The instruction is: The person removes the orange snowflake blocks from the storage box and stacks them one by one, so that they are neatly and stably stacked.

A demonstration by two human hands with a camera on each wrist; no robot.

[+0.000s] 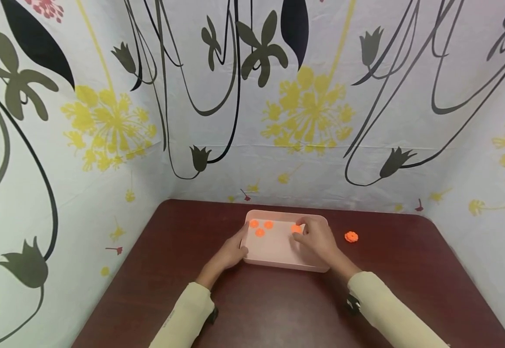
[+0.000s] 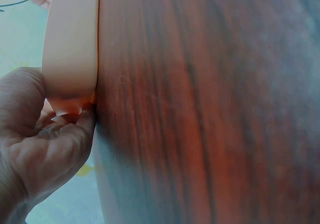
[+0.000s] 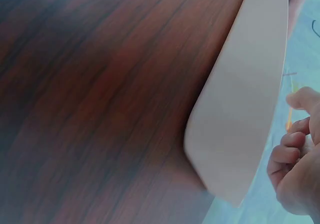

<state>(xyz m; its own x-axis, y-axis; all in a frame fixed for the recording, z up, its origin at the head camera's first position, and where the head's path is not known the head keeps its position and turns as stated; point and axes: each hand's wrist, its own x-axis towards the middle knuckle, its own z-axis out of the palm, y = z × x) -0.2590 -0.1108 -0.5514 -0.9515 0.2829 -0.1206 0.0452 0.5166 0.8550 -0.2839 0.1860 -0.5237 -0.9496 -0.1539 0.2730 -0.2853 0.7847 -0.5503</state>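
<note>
A shallow pale pink tray [image 1: 270, 251] lies on the table. My left hand [image 1: 230, 250] grips its left side, and in the left wrist view the thumb and fingers of that hand [image 2: 45, 144] close around the tray's corner [image 2: 72, 44]. Over the right part of the tray, my right hand [image 1: 319, 237] pinches a flat round orange disc [image 1: 296, 228] between thumb and finger. The right wrist view shows this disc [image 3: 289, 115] edge-on, above the tray's wall [image 3: 240, 94]. Three similar orange discs [image 1: 259, 232] lie in the tray's far left corner.
To the right of the tray, a small pile of orange discs [image 1: 351, 237] sits on the dark red-brown wooden table [image 1: 278, 309]. A white cloth with printed flowers [image 1: 304, 174] hangs behind the table and along both sides.
</note>
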